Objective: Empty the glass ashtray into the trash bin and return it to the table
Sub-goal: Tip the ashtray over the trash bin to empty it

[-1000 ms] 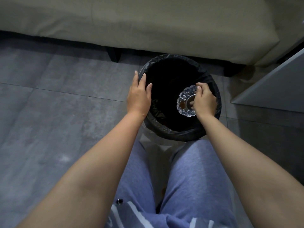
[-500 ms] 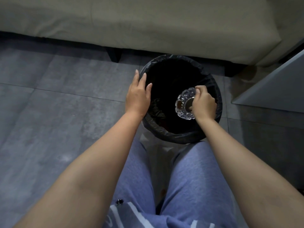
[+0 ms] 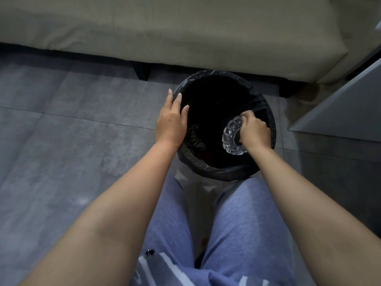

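A round trash bin point(image 3: 214, 172) lined with a black bag stands on the floor between my knees. My right hand point(image 3: 254, 132) grips the cut-glass ashtray point(image 3: 232, 138) by its rim and holds it tipped on edge inside the bin's mouth, at the right side, with its hollow facing left. My left hand point(image 3: 172, 118) lies flat on the bin's left rim, fingers spread and holding nothing. The bin's inside is dark; only crumpled bag folds show at its lower left.
A beige sofa point(image 3: 165, 27) with dark legs runs across the top, just behind the bin. A grey table corner point(image 3: 346, 112) juts in at the right. Grey floor tiles point(image 3: 72, 131) spread to the left. My legs in blue trousers point(image 3: 237, 234) fill the bottom.
My right hand has tipped the ashtray further onto its edge and shifted it slightly toward the bin's right rim. My left hand stays on the left rim.
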